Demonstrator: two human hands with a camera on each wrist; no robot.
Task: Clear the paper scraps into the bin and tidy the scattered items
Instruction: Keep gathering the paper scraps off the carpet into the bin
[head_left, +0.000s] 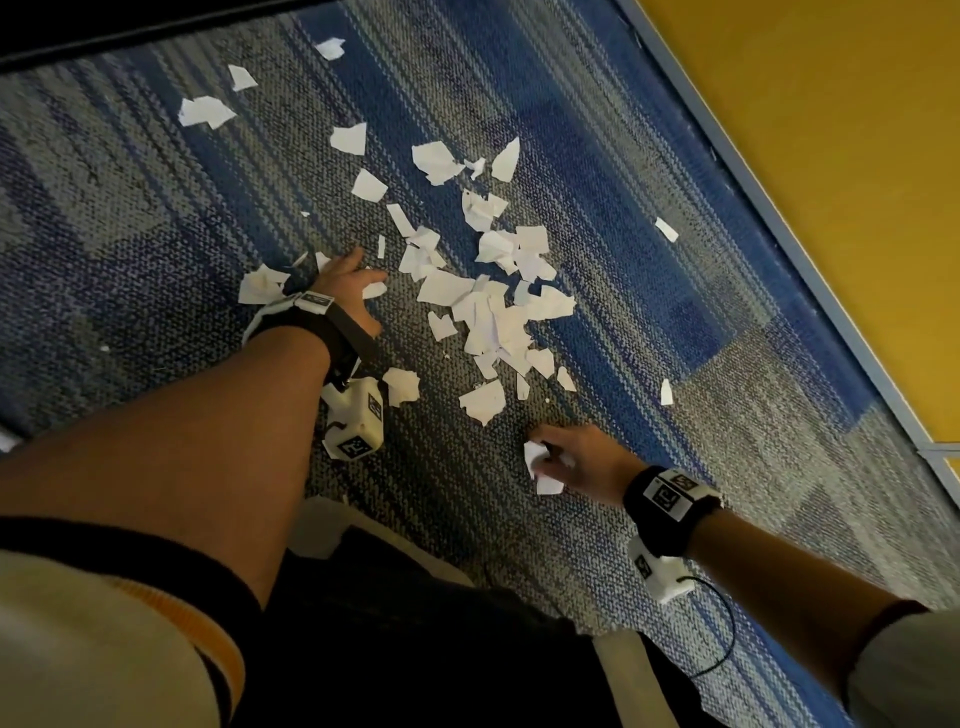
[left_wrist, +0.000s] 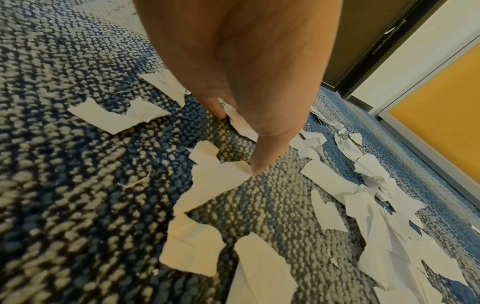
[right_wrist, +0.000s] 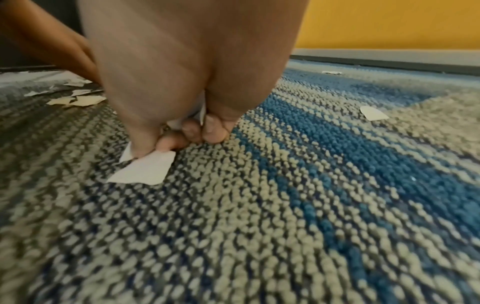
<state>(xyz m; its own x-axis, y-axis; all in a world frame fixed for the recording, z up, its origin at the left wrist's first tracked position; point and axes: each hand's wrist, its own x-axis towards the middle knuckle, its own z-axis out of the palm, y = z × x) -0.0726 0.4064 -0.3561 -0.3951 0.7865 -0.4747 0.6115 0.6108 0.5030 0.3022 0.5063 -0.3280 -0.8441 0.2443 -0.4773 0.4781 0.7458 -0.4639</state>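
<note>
The torn white paper scraps (head_left: 488, 306) lie spread over the blue and grey woven carpet (head_left: 156, 208), most in 1 loose heap between both hands, so gathering by hand seems the sensible way. The right hand (head_left: 576, 460) reaches low with curled fingers (right_wrist: 191, 131), pinching a small white scrap (right_wrist: 145, 169) against the carpet, with more paper tucked in the palm. The left hand (head_left: 348, 288) stretches forward, fingers down on the carpet beside a long torn scrap (left_wrist: 215, 183); its grasp I cannot tell. No bin is visible.
</note>
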